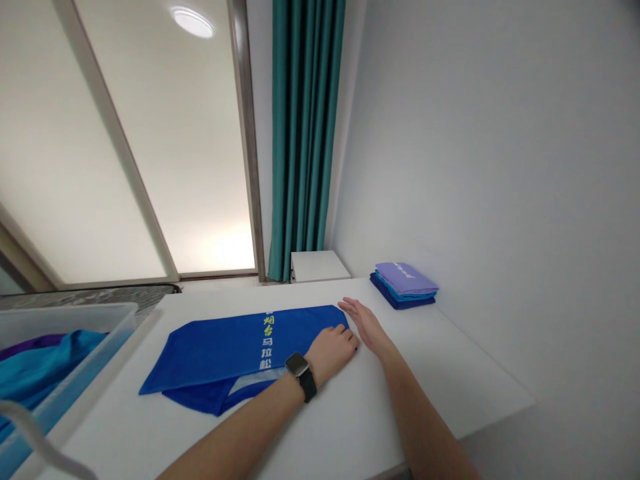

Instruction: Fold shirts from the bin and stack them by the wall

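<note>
A blue shirt (220,347) with yellow and white lettering lies partly folded on the white table (425,373). My left hand (334,350), with a dark watch on its wrist, rests on the shirt's right edge, its fingers curled down over the cloth. My right hand (364,320) lies flat and open on the table just beyond that edge, fingers stretched out, touching the shirt's far right corner.
A stack of folded purple and blue garments (404,283) sits at the table's far right by the wall. A clear plastic bin (65,373) with blue and purple clothes stands at the left. A small white cabinet (319,265) and a teal curtain (305,133) are behind.
</note>
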The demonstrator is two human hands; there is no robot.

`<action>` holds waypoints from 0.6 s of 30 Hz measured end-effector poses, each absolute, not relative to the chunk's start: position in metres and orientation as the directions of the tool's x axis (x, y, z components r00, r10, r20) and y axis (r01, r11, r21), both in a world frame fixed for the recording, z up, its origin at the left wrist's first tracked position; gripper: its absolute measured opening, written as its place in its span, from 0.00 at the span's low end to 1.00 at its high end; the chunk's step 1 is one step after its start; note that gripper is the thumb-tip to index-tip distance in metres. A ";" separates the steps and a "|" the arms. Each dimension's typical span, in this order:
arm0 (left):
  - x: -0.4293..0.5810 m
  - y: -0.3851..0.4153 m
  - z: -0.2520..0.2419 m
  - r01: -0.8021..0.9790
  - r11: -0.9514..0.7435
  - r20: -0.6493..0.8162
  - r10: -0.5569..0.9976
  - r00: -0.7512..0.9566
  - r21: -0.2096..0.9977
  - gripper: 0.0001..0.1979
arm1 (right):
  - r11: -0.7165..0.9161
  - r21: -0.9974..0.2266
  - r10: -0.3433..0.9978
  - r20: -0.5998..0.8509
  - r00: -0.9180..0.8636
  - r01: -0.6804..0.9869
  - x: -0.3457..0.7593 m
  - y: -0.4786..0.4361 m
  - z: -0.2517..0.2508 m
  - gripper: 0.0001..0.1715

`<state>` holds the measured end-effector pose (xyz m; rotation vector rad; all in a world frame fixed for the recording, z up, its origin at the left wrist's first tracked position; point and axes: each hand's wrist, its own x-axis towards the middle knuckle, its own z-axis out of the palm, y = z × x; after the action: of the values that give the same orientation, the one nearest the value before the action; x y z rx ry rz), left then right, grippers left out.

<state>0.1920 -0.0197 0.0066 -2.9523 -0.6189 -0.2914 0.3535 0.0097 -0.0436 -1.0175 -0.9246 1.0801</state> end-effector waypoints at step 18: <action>0.159 0.036 0.036 0.401 -0.691 0.413 0.698 0.584 0.601 0.09 | 0.155 -0.971 0.902 0.064 0.427 -0.182 0.359 0.009 -0.040 0.24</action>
<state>0.1591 0.0363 0.0358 -3.1835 -1.1827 -1.2027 0.3588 0.0089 -0.0397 -1.1490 -0.7942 0.9061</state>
